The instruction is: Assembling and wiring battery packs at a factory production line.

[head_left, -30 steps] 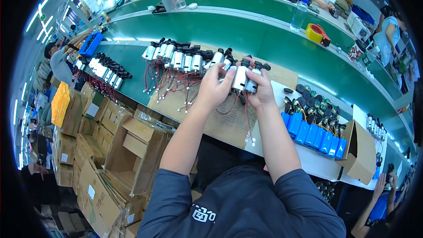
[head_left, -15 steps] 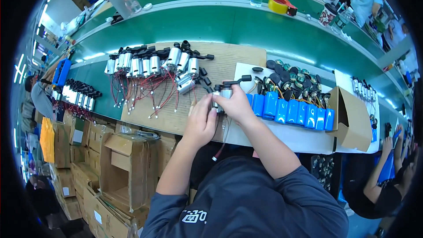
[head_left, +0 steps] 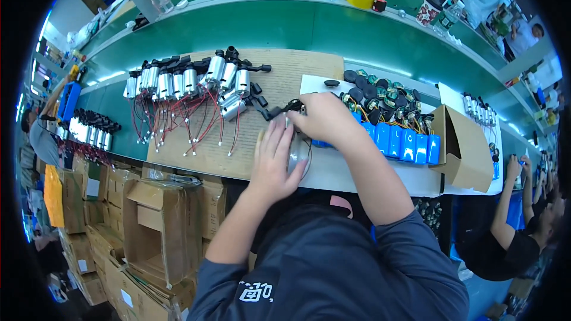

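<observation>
The person's right hand (head_left: 321, 116) is bent into a pinch, its fingers closed on 1 black part (head_left: 292, 106). The left hand (head_left: 272, 163) lies just beside it at 7 o'clock, fingers straight and together, thumb spread; whether it grasps anything underneath cannot be told. 1 thin wire (head_left: 310, 157) curves beside the left thumb. From the hands, at least 9 silver motors (head_left: 190, 83) sit at 10 o'clock on 1 brown board (head_left: 297, 65), at least 6 blue batteries (head_left: 395, 141) at 3 o'clock, and 1 tape roll (head_left: 357, 0) at 1 o'clock.
</observation>
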Demonstrator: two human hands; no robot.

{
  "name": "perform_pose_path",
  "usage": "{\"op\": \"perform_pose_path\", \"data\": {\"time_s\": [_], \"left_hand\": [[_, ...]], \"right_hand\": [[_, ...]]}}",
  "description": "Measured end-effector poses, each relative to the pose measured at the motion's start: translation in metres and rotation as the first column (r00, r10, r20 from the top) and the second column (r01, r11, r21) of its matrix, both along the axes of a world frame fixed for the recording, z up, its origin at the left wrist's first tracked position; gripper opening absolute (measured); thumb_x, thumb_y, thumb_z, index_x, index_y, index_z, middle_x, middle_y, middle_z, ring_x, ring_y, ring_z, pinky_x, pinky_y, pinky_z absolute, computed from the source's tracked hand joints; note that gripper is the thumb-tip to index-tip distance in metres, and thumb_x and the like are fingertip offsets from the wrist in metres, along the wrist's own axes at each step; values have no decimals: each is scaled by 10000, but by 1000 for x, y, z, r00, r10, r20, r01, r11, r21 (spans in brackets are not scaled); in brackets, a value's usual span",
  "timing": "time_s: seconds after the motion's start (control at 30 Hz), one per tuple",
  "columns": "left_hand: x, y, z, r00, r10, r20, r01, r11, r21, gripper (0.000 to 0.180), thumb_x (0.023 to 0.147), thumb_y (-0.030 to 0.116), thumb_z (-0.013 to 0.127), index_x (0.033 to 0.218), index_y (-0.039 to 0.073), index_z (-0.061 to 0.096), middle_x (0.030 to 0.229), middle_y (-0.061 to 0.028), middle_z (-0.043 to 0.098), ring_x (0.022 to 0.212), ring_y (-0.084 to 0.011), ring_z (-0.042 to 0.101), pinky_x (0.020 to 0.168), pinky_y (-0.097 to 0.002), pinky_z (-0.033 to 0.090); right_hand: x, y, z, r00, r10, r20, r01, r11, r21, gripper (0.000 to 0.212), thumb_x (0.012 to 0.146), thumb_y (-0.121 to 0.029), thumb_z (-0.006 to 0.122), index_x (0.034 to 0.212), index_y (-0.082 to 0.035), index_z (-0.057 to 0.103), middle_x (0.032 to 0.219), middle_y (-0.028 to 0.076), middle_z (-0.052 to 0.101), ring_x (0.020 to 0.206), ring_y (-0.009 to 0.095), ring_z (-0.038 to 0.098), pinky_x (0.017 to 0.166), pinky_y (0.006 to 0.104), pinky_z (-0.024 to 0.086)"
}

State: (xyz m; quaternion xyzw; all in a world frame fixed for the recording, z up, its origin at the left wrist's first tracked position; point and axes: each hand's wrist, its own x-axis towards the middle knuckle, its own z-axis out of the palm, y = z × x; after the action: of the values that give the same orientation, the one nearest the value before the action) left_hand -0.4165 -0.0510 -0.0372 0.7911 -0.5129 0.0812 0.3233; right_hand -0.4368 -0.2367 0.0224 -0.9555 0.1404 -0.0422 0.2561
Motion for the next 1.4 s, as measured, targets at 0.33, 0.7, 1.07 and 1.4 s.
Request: {"op": "perform_pose_path", "data": {"time_s": [0.33, 0.7, 1.07, 1.4], "left_hand": [[38, -68, 4, 999, 34, -20, -30, 984, 173, 505, 861, 218, 605, 1347, 112, 515, 1222, -186, 541, 1216, -369, 480, 1003, -509, 374], [29, -67, 4, 912, 172, 373, -266, 940, 215, 404, 859, 280, 595, 1238, 139, 604, 1213, -165, 539, 1229, -353, 468, 961, -589, 353], [22, -96, 24, 994, -103, 24, 87, 928, 362, 336, 830, 304, 625, 1020, 27, 621, 1196, -191, 539, 1219, -357, 468, 975, -595, 327], [0, -61, 27, 945, -318, 70, 302, 936, 181, 449, 774, 350, 711, 1028, 6, 574, 1297, -237, 508, 1245, -355, 466, 1031, -544, 296]], "right_hand": [[-40, -58, 18, 985, -174, -1, 165, 936, -310, 302, 853, -234, 615, 1107, -84, 677, 975, 198, 654, 953, 376, 629, 858, 461, 493], [-45, -53, -5, 999, -45, -23, 36, 952, -304, 336, 833, -280, 673, 1122, -108, 666, 1097, 162, 590, 1019, 360, 601, 900, 421, 480], [-58, -78, 7, 990, 139, 23, -134, 978, -161, 308, 796, -187, 687, 1077, -65, 659, 1130, 169, 591, 1051, 353, 587, 904, 394, 481], [-97, -43, -11, 968, 169, 184, -122, 963, -240, 340, 728, -61, 637, 1065, -89, 666, 1108, 146, 601, 1087, 333, 567, 956, 469, 440]]}}
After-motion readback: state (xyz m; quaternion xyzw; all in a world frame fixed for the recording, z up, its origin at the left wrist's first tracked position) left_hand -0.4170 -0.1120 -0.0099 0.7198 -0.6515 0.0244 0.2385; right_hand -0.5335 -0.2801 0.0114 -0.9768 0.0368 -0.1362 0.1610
